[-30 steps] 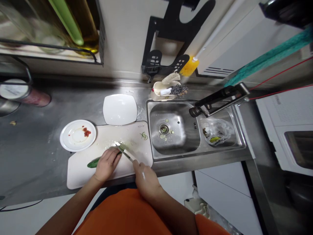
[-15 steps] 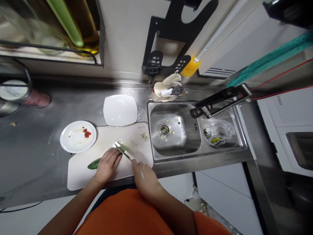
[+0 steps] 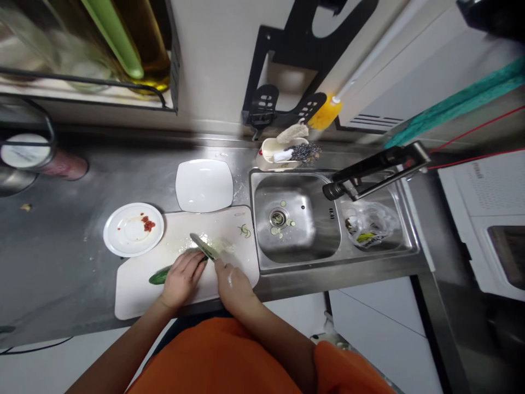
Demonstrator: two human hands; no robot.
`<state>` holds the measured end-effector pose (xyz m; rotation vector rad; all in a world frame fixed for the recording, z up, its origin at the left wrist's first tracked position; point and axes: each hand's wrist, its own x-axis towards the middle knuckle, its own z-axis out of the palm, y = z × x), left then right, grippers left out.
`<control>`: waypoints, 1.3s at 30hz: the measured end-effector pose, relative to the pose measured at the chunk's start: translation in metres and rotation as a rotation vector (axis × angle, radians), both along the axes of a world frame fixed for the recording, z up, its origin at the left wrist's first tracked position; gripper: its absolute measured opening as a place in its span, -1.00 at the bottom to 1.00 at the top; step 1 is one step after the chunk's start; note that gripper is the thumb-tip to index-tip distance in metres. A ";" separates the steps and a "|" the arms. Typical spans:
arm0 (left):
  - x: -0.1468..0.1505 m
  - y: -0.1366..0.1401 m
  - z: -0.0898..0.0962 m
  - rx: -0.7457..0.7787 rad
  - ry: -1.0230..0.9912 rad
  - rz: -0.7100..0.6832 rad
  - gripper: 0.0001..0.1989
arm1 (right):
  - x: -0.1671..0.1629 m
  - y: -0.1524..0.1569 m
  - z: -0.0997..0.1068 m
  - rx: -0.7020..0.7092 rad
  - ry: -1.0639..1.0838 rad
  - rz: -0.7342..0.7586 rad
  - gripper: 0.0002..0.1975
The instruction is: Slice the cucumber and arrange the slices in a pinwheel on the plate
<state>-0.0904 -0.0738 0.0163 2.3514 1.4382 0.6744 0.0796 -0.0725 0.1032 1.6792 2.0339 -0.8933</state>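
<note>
My left hand [image 3: 183,277] is closed over a green cucumber [image 3: 159,276], pressing it against the white cutting board [image 3: 135,295]; one end sticks out to the left and much of the rest is under my fingers. My right hand [image 3: 233,286] grips a knife [image 3: 202,245] by its handle, which the fist covers. The blade points up and left, close to my left fingertips at the cucumber's right end. Thin green slices [image 3: 245,231] lie at the board's upper right corner, and the board's middle looks wet.
Behind the board stands a square white plate [image 3: 204,186]; a round white plate [image 3: 133,241] with red bits overlaps its left edge. To the right is a steel sink [image 3: 297,241] with slices around the drain, a faucet [image 3: 348,175] and a plastic bag [image 3: 375,221].
My right hand has moved slightly left and the knife blade has tilted, showing more of its flat side. My left hand keeps its place on the cucumber. The whole view has shifted a little.
</note>
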 end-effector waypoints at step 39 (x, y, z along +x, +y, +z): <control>-0.006 0.000 -0.005 0.013 -0.017 -0.017 -0.78 | 0.015 -0.024 0.038 -0.073 -0.021 -0.107 -0.67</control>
